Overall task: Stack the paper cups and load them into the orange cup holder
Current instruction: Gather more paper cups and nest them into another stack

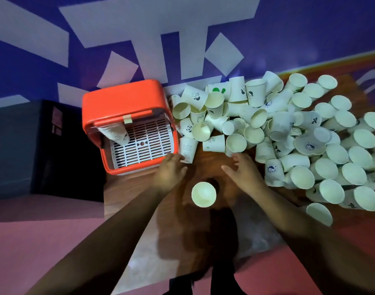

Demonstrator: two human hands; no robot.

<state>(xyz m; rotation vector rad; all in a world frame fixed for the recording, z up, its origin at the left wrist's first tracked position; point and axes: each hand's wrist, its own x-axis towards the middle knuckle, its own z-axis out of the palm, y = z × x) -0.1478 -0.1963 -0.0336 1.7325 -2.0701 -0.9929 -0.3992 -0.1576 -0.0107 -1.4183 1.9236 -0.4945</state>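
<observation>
Fingers (237,160) of the right hand (245,171) spread loosely, holding nothing; the left hand (171,169), relaxed, perhaps brushes a white printed cup (187,148) beside the orange cup holder (122,99).

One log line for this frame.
left hand: open, by printed white paper cup | right hand: open, at loose cup pile | orange plastic cup holder: one cup stack inside

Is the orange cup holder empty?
No, a stack of paper cups lies inside the orange cup holder on its white slatted tray.
</observation>
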